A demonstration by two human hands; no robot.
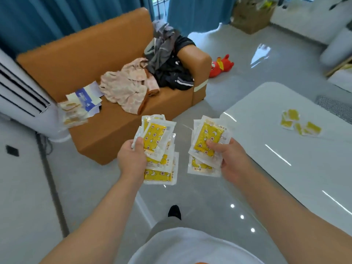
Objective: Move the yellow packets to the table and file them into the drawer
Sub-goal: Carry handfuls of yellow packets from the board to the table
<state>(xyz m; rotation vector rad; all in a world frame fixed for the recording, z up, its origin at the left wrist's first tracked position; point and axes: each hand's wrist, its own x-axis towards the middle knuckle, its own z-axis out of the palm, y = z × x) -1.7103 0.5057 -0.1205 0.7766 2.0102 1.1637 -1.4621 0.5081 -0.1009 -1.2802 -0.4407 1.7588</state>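
Note:
My left hand grips a fanned stack of yellow packets with star and moon prints, thumb on top. In my right hand is a second stack of yellow packets, pinched under the thumb. Both stacks hang above the grey floor, between the sofa and the white table. Several more yellow packets lie loose on the table at the right. A few pale packets remain on the sofa's left end. No drawer is in view.
The orange sofa ahead carries papers, a pink garment and dark clothes. A white standing air conditioner is at the left. A red plush toy lies on the floor; a cardboard box stands at the back.

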